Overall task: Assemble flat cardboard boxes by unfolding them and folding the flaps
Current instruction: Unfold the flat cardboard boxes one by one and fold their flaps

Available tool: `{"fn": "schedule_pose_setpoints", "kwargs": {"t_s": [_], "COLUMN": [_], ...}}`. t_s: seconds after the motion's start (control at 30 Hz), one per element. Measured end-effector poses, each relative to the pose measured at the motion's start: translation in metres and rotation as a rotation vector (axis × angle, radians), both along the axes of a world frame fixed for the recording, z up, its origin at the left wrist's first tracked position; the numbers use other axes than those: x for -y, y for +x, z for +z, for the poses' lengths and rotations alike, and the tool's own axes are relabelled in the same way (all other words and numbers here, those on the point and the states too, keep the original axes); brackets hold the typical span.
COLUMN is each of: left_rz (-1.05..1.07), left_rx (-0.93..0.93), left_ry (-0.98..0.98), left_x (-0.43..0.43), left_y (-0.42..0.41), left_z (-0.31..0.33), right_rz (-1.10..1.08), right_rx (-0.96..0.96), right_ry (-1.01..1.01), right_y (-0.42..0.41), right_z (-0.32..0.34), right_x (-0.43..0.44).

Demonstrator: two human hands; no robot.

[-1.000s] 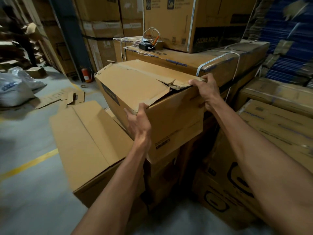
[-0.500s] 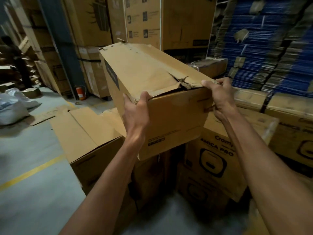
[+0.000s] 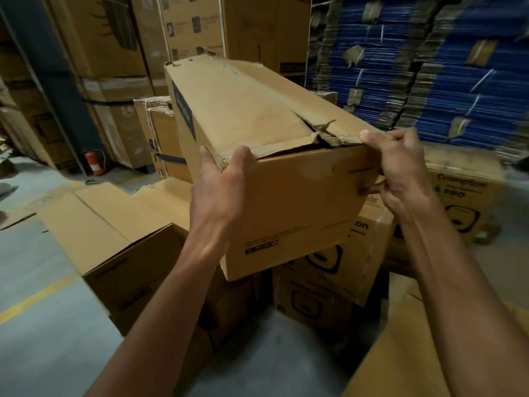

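warehouse floor | cardboard box contents hidden | left hand, right hand grasping box

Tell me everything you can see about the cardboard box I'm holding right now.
The cardboard box is long, brown, worn corrugated board, its top flaps folded shut and torn ragged at the near edge. A dark blue strip marks its left side; black print sits low on the near face. It is held tilted. The left hand grips its near left corner, the right hand its near right.
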State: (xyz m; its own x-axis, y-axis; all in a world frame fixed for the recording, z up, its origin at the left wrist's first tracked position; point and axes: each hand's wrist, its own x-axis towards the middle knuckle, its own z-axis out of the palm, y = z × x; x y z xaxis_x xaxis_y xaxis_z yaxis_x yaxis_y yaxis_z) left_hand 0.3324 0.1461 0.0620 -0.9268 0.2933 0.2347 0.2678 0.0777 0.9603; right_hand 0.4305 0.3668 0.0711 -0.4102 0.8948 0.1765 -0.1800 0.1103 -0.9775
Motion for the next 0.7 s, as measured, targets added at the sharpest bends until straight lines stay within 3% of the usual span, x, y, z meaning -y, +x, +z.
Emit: {"fn": "schedule_pose_setpoints", "kwargs": {"t_s": [0.47, 0.7], "left_rz": [-0.382, -0.513], "left_rx": [0.14, 0.146], "left_ry": [0.01, -0.04], "left_x": [-0.079, -0.135], "left_y": [-0.004, -0.05], "left_z": [-0.024, -0.036], "right_rz": [-0.324, -0.477], "right_rx": [0.009, 0.049], "right_ry": [0.055, 0.048], "right_y": [0.059, 0.043], "right_z": [-0.037, -0.053], "right_x": [-0.038, -0.06]}}
